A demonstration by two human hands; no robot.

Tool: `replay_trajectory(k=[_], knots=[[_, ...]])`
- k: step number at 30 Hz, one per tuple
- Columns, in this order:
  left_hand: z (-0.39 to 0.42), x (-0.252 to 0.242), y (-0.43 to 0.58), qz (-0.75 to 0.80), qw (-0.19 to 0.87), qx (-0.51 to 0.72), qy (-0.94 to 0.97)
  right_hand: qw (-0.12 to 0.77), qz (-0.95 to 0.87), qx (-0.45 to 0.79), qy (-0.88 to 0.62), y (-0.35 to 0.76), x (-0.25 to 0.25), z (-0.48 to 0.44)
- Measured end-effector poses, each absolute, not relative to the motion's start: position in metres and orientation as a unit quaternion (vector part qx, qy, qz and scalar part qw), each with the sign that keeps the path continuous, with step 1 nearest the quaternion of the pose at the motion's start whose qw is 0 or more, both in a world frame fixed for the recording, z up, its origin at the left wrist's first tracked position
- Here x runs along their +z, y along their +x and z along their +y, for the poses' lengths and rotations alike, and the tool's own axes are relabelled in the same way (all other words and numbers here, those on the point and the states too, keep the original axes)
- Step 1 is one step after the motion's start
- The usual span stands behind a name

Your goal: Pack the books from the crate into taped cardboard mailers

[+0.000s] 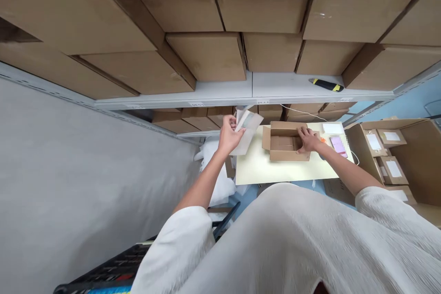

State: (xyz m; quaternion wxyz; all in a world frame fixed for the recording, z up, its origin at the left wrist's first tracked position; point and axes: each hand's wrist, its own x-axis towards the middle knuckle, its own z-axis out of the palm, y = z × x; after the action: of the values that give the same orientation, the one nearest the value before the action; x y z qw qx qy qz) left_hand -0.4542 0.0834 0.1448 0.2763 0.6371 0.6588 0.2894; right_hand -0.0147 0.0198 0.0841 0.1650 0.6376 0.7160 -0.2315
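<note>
Near a shelf (220, 90), on a counter (257, 171), an open box (287, 155) is being touched by the right hand (308, 139), fingers apart. Beside it, white wrapping (250, 125) is being pinched by the left hand (230, 136).

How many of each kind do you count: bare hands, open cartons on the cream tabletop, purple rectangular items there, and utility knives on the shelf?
Bare hands (left hand, right hand): 2
Open carton: 1
Purple rectangular item: 1
Black-and-yellow utility knife: 1
Total: 5
</note>
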Motion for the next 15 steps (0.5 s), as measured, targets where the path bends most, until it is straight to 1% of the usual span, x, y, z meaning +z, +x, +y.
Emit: replay_trajectory(k=[2,4,8,11,15], knots=[[0.091,0.169,-0.439,0.628,0.268,0.308,0.663,0.148,0.722,-0.229,0.636,-0.014,0.082,0.017],[0.098,0.189,-0.413,0.587,0.282,0.322,0.687,0.125,0.730,-0.224,0.633,-0.012,0.081,0.013],[0.103,0.209,-0.346,0.472,0.356,0.318,0.741,0.059,0.736,-0.217,0.638,-0.004,0.077,0.000],[0.102,0.201,-0.301,0.433,0.401,0.271,0.760,0.021,0.731,-0.213,0.648,0.006,0.072,-0.011],[0.104,0.171,-0.263,0.440,0.415,0.200,0.770,0.004,0.722,-0.204,0.661,0.020,0.068,-0.024]])
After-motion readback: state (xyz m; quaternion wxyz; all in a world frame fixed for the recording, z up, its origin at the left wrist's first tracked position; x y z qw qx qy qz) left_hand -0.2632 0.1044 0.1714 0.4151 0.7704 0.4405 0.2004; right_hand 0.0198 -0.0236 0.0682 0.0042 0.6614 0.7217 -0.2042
